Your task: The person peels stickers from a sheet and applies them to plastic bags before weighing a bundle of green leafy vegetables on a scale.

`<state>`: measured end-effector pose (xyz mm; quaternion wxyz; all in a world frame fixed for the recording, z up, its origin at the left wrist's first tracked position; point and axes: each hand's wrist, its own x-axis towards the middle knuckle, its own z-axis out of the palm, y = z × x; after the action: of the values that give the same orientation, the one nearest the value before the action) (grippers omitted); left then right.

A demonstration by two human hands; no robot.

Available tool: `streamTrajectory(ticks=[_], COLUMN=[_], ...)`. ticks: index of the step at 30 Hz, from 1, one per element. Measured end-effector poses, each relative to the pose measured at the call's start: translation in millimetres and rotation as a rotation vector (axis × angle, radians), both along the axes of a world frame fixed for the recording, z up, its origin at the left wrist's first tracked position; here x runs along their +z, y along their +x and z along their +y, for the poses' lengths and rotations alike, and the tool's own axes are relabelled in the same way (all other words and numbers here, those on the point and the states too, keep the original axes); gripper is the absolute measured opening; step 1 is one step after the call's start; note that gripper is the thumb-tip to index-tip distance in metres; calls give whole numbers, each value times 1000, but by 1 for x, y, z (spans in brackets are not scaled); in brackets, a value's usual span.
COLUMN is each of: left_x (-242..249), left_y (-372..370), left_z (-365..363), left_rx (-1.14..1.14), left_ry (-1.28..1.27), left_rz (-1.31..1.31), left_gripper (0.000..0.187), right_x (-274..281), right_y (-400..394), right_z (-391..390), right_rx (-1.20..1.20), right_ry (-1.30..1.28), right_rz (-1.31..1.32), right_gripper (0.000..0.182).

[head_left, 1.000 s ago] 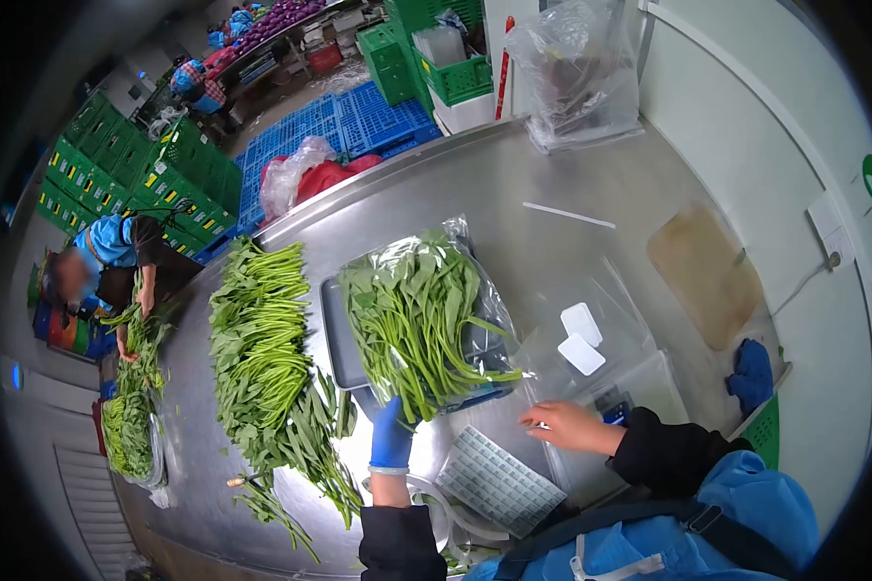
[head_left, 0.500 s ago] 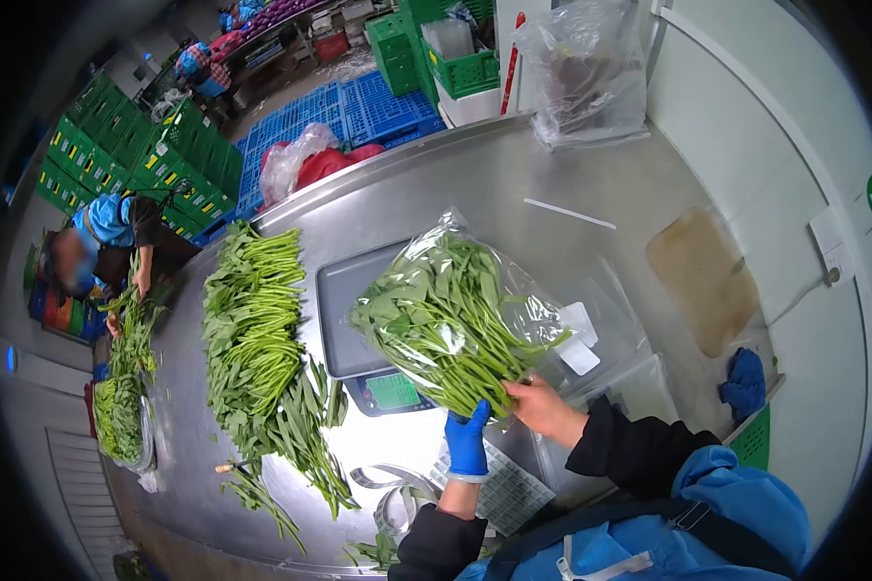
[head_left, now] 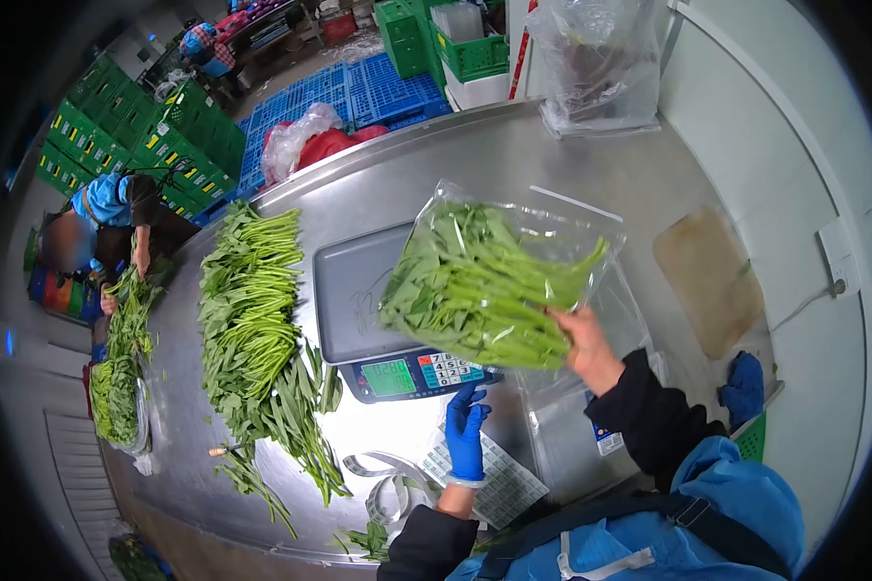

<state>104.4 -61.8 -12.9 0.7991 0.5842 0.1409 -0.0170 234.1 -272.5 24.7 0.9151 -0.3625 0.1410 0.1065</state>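
Observation:
My right hand [head_left: 591, 351], bare, grips the lower right edge of a clear plastic bag filled with leafy green stems [head_left: 489, 290]. The bag is tilted and overlaps the right part of the scale's grey tray [head_left: 344, 281]. My left hand [head_left: 466, 441], in a blue glove, is empty with its fingers apart and slightly bent. It is just below the keypad of the scale [head_left: 417, 374], over a sheet of printed labels [head_left: 499, 481]. Left of the scale lies a long pile of loose green stems [head_left: 252, 310].
A roll of label tape [head_left: 389, 497] and a small knife [head_left: 225, 450] lie at the front. Flat plastic bags [head_left: 576, 412] are on the right, with a blue cloth [head_left: 743, 390] by the wall. At the left a co-worker [head_left: 116, 213] handles greens.
The bag has moved up and right, turning so its stems point more to the right. My left hand has let go of it and dropped slightly, uncovering the scale's keypad.

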Motion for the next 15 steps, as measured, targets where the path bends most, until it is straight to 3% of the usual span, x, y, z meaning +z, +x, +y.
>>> streamTrajectory(ticks=[3,5,7,9,12,15], left_x=[-10,-14,-14,-19,-29,-35], left_y=[-8,-10,-11,-13,-16,-18], left_z=[7,8,8,10,17,28], left_rx=[35,65,46,21,-95,-75], left_ry=[32,21,29,41,92,173], left_rz=[82,96,109,110,158,135], left_gripper=[31,26,26,24,25,24], right_x=[33,29,16,27,-35,-61], right_y=[40,76,122,151,164,99], right_z=[-25,-38,-57,-62,-73,-58], right_rx=[-132,-260,-228,-180,-106,-15], right_ry=[-39,51,121,7,-321,-446], right_rz=[-41,-148,-212,-94,158,-14], right_gripper=[35,32,34,33,28,25])
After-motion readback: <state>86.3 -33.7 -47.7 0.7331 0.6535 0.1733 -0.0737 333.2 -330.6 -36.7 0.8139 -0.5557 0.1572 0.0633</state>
